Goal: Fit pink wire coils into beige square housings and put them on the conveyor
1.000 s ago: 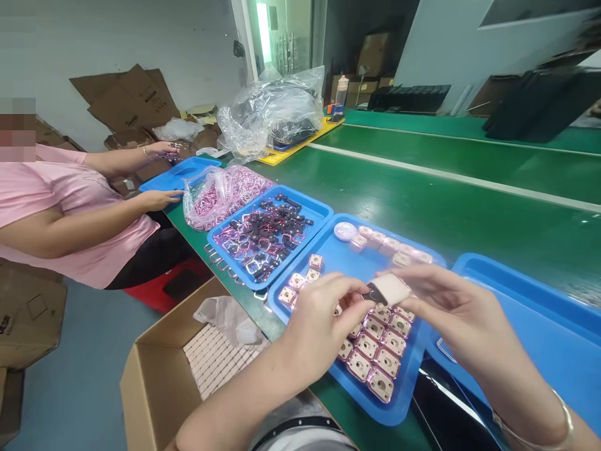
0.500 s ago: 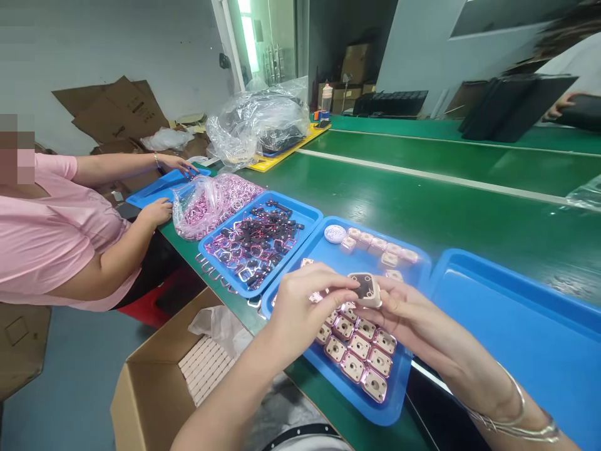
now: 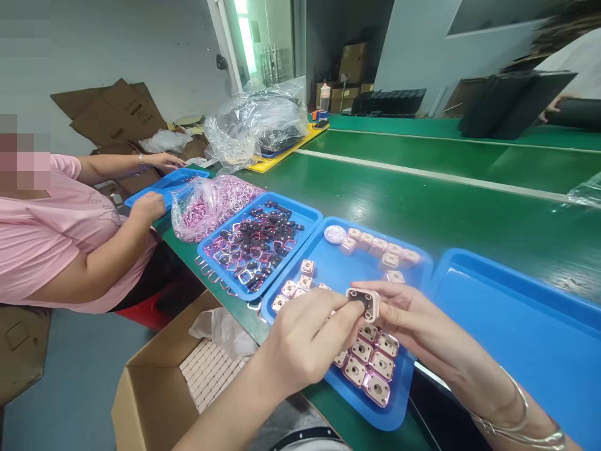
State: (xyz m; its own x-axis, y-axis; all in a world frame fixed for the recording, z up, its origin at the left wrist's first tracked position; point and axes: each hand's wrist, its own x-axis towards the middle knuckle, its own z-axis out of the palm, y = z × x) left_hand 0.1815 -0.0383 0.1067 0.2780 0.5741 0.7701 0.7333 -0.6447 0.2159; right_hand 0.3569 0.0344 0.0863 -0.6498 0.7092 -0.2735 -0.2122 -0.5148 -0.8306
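Observation:
A small square cream part (image 3: 364, 302) with a dark centre is held over a blue tray (image 3: 338, 266). My right hand (image 3: 408, 319) grips it from the right and below. My left hand (image 3: 307, 338) pinches its left edge with thumb and fingers. Beneath both hands, rows of similar pink-rimmed square pieces (image 3: 370, 369) lie in the tray. More pieces (image 3: 380, 245) and a white round disc (image 3: 335, 233) sit at the tray's far end.
To the left are a blue tray of dark and pink frames (image 3: 253, 241) and a plastic bag of pink rings (image 3: 206, 203). An empty blue tray (image 3: 516, 326) lies right. An open carton (image 3: 188, 369) stands below. A person in pink (image 3: 61, 238) works at left. Green conveyor (image 3: 446, 194) runs behind.
Both hands have lowered slightly toward me with the square part. The left hand's fingers have slid down to its left edge. The neighbour's hand has pulled back from the far tray.

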